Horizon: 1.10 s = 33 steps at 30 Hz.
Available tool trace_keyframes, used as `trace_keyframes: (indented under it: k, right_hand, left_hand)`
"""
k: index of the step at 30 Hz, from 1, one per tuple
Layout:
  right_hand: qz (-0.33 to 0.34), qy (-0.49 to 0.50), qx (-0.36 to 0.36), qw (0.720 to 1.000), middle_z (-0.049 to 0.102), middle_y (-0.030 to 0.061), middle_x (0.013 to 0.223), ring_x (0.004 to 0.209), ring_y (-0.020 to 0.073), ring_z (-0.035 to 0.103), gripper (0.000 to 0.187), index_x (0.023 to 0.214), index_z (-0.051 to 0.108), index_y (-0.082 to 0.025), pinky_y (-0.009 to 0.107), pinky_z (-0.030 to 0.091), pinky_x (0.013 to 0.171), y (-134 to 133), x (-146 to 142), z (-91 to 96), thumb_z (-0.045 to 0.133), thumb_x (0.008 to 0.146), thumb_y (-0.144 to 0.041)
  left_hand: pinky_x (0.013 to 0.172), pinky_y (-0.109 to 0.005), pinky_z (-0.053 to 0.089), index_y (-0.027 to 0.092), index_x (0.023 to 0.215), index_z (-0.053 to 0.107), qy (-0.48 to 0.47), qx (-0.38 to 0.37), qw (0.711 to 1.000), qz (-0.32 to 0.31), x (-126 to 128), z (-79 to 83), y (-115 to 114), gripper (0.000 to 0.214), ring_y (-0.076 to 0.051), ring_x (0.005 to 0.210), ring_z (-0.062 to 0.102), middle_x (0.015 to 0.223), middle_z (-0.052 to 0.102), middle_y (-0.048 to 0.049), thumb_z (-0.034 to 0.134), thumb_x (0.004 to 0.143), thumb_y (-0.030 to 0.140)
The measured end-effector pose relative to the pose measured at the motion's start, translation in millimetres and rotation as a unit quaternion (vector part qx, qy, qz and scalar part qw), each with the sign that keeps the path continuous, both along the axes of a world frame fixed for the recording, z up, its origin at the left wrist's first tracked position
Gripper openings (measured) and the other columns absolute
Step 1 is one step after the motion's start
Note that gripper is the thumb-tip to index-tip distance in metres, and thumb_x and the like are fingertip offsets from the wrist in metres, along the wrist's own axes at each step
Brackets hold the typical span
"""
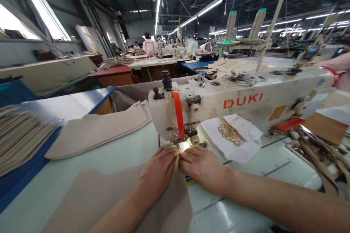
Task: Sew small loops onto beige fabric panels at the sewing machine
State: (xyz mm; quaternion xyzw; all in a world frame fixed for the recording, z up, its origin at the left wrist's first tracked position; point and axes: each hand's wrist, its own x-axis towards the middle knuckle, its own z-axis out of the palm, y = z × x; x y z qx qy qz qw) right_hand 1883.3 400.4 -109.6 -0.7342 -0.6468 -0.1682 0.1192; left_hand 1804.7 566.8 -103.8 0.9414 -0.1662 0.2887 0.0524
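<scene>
A beige fabric panel (169, 204) lies across the table in front of me, its far edge reaching under the head of a white sewing machine (207, 98). My left hand (160, 167) rests over that far edge, fingers pressed together on the cloth just before the presser foot. From the other side my right hand (201, 167) meets it, fingers curled and thumb side pinching the same edge. The two sets of fingertips nearly touch beneath the lit needle area. Exactly what is pinched there is mostly hidden by the fingers.
More cut panels (101, 131) lie left of the machine, beside a thick stack of pieces (24, 138). Right of the needle, white paper (243, 153) holds gold metal rings (229, 131). Brown straps (314, 160) sit at the right. Thread cones (231, 27) stand behind; people work farther off.
</scene>
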Motion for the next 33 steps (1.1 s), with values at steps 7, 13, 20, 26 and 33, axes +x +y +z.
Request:
trace_keyframes:
  k: [7, 13, 20, 26, 33]
  right_hand:
    - [-0.008, 0.024, 0.002, 1.0, 0.062, 0.0036, 0.098, 0.092, 0.0191, 0.053, 0.008, 0.092, 0.057, -0.015, 0.033, 0.042, 0.078, 2.0, 3.8, -0.6, 0.054, 0.09, -0.022]
    - [-0.008, 0.031, -0.001, 0.999, 0.062, 0.0041, 0.101, 0.094, 0.0194, 0.053, 0.008, 0.096, 0.056, -0.014, 0.033, 0.041, 0.078, 1.9, 5.3, 0.0, 0.053, 0.09, -0.019]
    - [-0.006, 0.03, 0.006, 1.0, 0.062, 0.0041, 0.101, 0.093, 0.019, 0.053, 0.007, 0.095, 0.056, -0.014, 0.033, 0.04, 0.077, 3.6, 5.2, -2.5, 0.052, 0.09, -0.018]
    - [-0.012, 0.032, 0.015, 0.999, 0.063, 0.0039, 0.1, 0.091, 0.0189, 0.053, 0.008, 0.096, 0.056, -0.015, 0.033, 0.04, 0.077, 6.0, 5.8, -3.5, 0.054, 0.088, -0.017]
    - [-0.036, -0.012, 0.096, 0.995, 0.059, 0.0025, 0.073, 0.073, 0.017, 0.049, 0.013, 0.073, 0.054, -0.016, 0.031, 0.035, 0.062, 4.7, 0.8, -13.4, 0.059, 0.085, -0.019]
  left_hand:
    - [0.079, -0.033, 0.055, 0.015, 0.089, 0.066, -0.015, -0.005, 1.0, -0.005, 6.6, -1.0, 5.0, 0.028, -0.018, 0.083, 0.063, 0.087, 0.07, -0.0067, 0.038, 0.093, 0.018]
    - [0.08, -0.032, 0.054, 0.014, 0.089, 0.067, -0.033, -0.001, 0.999, -0.017, 8.8, 0.5, 5.6, 0.028, -0.018, 0.083, 0.063, 0.085, 0.07, -0.0065, 0.039, 0.094, 0.019]
    - [0.076, -0.032, 0.056, 0.013, 0.085, 0.067, -0.041, 0.001, 0.999, -0.012, 8.5, 0.9, 6.2, 0.031, -0.018, 0.08, 0.063, 0.083, 0.071, -0.0067, 0.039, 0.094, 0.022]
    - [0.075, -0.032, 0.057, 0.015, 0.086, 0.066, -0.026, -0.005, 1.0, 0.003, 6.9, -0.8, 7.0, 0.03, -0.018, 0.081, 0.065, 0.086, 0.072, -0.0049, 0.038, 0.093, 0.02]
    - [0.072, -0.031, 0.059, 0.016, 0.081, 0.066, -0.065, -0.005, 0.998, 0.011, 8.2, 0.7, 3.9, 0.03, -0.018, 0.076, 0.066, 0.081, 0.072, -0.0059, 0.037, 0.091, 0.017]
